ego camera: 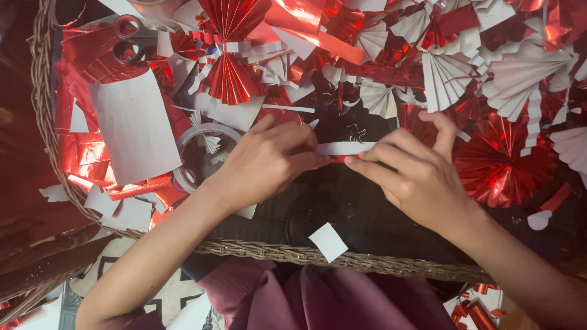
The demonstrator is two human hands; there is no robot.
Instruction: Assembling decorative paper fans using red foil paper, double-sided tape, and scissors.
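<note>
Wicker edging marks a wide shallow basket [287, 250] lined with dark cloth and heaped with red foil scraps and white paper. At its centre, the left hand [269, 160] and right hand [416, 174] each pinch one end of a narrow folded paper strip [343, 148], fingers closed on it, held just above the lining. At ten o'clock lie scissors [131, 43]; a tape roll [205, 153] sits at nine, beside the left wrist. Pleated red fans [231, 78] and white fans [446, 79] crowd twelve to three.
</note>
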